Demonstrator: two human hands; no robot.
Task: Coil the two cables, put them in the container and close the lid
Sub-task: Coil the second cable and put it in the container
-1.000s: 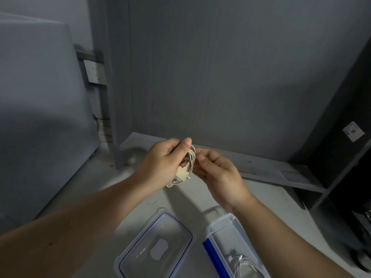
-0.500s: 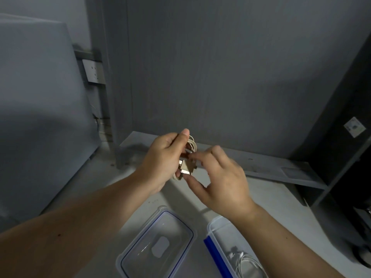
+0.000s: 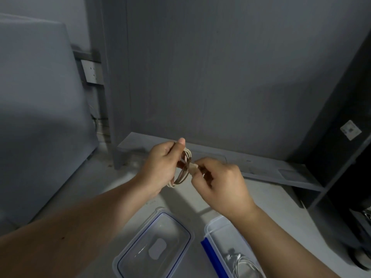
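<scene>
A white cable point(image 3: 183, 171) wound into a small coil hangs in the air above the table. My left hand point(image 3: 162, 167) grips the coil from the left. My right hand point(image 3: 220, 183) pinches the cable's white plug end at the coil's right side. Below, the clear container point(image 3: 215, 233) with a blue clip stands open at the lower right, and a second white coiled cable point(image 3: 245, 265) lies inside it. The clear lid point(image 3: 154, 245) with a blue rim lies flat on the table to the left of the container.
A grey wall panel point(image 3: 220, 77) rises behind the table, with a low grey ledge point(image 3: 261, 167) along its foot. A wall socket point(image 3: 93, 72) sits at the left. A dark shelf unit point(image 3: 341, 147) stands at the right. A large grey panel point(image 3: 40, 107) fills the left.
My right hand has turned over and closed on the plug end, pulling it to the coil's right side. The coil has shifted slightly in my left hand.
</scene>
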